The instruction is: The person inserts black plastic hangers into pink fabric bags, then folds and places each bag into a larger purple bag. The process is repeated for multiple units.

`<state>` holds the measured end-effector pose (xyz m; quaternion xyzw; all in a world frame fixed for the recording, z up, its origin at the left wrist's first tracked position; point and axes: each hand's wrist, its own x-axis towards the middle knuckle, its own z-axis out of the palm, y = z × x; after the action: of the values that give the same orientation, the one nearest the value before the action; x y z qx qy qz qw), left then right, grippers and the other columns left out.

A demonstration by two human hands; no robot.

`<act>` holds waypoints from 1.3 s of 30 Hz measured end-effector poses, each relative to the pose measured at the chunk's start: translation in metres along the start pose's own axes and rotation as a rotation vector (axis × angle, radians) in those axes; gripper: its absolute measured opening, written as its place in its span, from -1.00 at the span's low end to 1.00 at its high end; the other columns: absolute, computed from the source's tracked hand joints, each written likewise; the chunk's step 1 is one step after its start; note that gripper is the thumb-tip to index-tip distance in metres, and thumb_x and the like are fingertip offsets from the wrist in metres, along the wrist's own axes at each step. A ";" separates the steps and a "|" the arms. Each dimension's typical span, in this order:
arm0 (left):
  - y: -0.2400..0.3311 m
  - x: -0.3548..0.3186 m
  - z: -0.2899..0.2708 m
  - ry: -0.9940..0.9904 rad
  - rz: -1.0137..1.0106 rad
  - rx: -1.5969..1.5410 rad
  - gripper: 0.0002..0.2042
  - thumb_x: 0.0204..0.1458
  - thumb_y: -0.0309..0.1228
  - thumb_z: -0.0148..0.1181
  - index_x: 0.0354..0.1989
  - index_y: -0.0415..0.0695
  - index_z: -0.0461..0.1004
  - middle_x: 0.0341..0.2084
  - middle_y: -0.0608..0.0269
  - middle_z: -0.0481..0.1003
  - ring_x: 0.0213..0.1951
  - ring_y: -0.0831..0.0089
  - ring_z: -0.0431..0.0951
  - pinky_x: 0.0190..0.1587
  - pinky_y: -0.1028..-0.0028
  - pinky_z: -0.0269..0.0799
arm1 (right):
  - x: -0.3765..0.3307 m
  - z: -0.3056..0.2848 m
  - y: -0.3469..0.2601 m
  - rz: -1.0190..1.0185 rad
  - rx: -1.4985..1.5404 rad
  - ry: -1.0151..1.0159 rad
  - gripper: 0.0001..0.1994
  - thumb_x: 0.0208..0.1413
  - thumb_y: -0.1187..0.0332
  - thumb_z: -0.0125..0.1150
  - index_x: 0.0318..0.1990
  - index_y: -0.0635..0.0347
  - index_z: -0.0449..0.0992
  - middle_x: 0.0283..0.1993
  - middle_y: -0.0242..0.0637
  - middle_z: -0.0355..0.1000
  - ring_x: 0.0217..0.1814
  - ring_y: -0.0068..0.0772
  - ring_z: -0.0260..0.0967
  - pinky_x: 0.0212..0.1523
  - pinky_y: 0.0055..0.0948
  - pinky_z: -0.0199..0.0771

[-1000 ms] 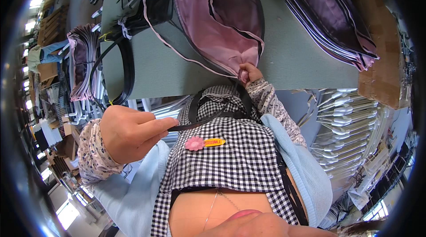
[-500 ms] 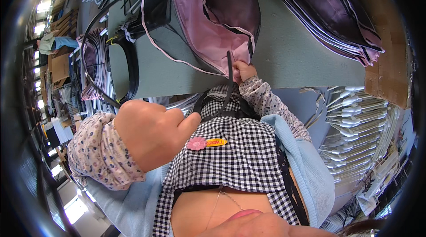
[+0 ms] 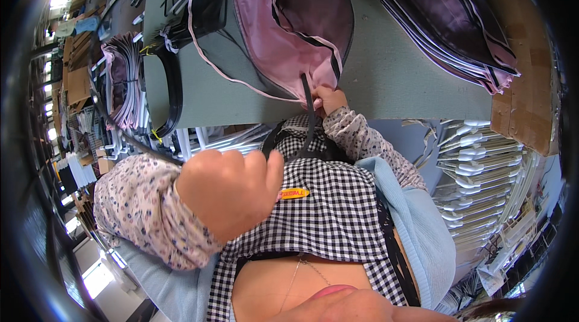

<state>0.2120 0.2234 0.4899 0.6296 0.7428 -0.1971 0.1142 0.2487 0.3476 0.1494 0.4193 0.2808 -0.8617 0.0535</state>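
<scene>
Head view: the left hand (image 3: pixel 226 192) is fisted on a black strap (image 3: pixel 309 118) that runs to the right hand (image 3: pixel 329 100), whose fingers pinch it at the edge of the pink-and-black fabric piece (image 3: pixel 283 26) beyond them. The strap looks thin and taut, seemingly half drawn out.

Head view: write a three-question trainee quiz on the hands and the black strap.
1. True or false: the right hand pinches the black strap at the table edge.
2. The left hand is: A) a closed fist raised near the chest, B) flat on the table.
3. Fill in: the pink bag lies on the ____.

Key: 1 true; 2 A; 3 table.
</scene>
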 end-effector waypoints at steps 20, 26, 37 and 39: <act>-0.056 -0.015 -0.023 -0.068 0.198 -0.171 -0.74 -0.18 -0.45 0.21 -0.24 -0.02 0.59 -0.71 0.41 0.33 -0.67 0.42 0.44 -0.67 0.39 0.25 | -0.030 0.000 -0.014 -0.061 0.026 -0.073 -0.82 -0.05 0.54 0.13 -0.66 0.28 0.44 -0.71 -0.31 0.30 -0.71 -0.56 0.21 -0.62 -0.58 0.21; -0.134 -0.006 -0.009 -0.103 0.381 -0.658 -0.70 -0.23 -0.51 0.36 -0.23 -0.10 0.59 -0.70 0.36 0.45 -0.67 0.40 0.50 -0.69 0.38 0.28 | -0.034 -0.006 -0.016 -0.230 -0.006 -0.097 -0.84 -0.10 0.62 0.10 -0.66 0.29 0.43 -0.69 -0.36 0.30 -0.71 -0.61 0.19 -0.68 -0.65 0.10; -0.126 -0.027 -0.021 0.016 0.308 -0.474 -0.72 -0.24 -0.48 0.35 -0.25 -0.08 0.57 -0.74 0.43 0.32 -0.77 0.48 0.36 -0.77 0.43 0.15 | -0.033 -0.009 0.002 -0.132 0.317 -0.042 -0.84 -0.06 0.59 0.17 -0.63 0.24 0.44 -0.72 -0.41 0.24 -0.73 -0.56 0.18 -0.67 -0.59 0.17; -0.133 -0.029 -0.020 0.007 0.286 -0.459 -0.72 -0.23 -0.48 0.35 -0.25 -0.08 0.56 -0.74 0.43 0.32 -0.78 0.48 0.35 -0.77 0.44 0.16 | -0.006 -0.035 0.021 -0.288 0.212 -0.080 -0.85 -0.01 0.53 0.23 -0.58 0.22 0.46 -0.72 -0.43 0.26 -0.74 -0.56 0.18 -0.67 -0.59 0.19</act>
<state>0.0888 0.1889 0.5401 0.6864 0.6719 -0.0033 0.2782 0.2833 0.3478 0.1272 0.3434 0.2433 -0.9012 -0.1038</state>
